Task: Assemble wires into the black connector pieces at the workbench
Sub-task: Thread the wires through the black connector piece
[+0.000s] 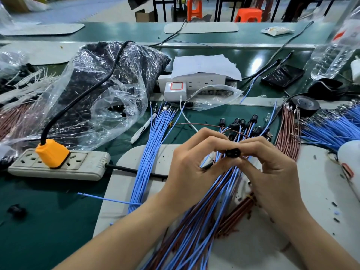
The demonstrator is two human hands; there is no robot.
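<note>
Standing beside the tabletop [58, 221], I see both hands meet over the pale mat. The left hand [194, 162] and the right hand [272, 168] each have their fingers curled in tight, pinching one black connector [232, 152] between them, its holed face turned towards the person. A brown wire [196, 124] arcs in from the left and disappears behind the right fingertips; whether its end is already in the connector, I cannot tell.

What could go wrong: the terminal may enter the wrong hole or stop short of seating, since the fingers hide the back of the connector. The springy wire could also flick loose. Beneath the wrists lies a mixed sheaf of blue and brown wires [204, 221], so a forearm could drag them into a tangle or off the mat. Finished connectors [243, 123] lie just beyond the hands, near enough to snag.

As for writing, nothing is legible. The white charger [176, 87] shows only a red outlined square, and the lines on the phone [282, 75] are too small to read.
</note>
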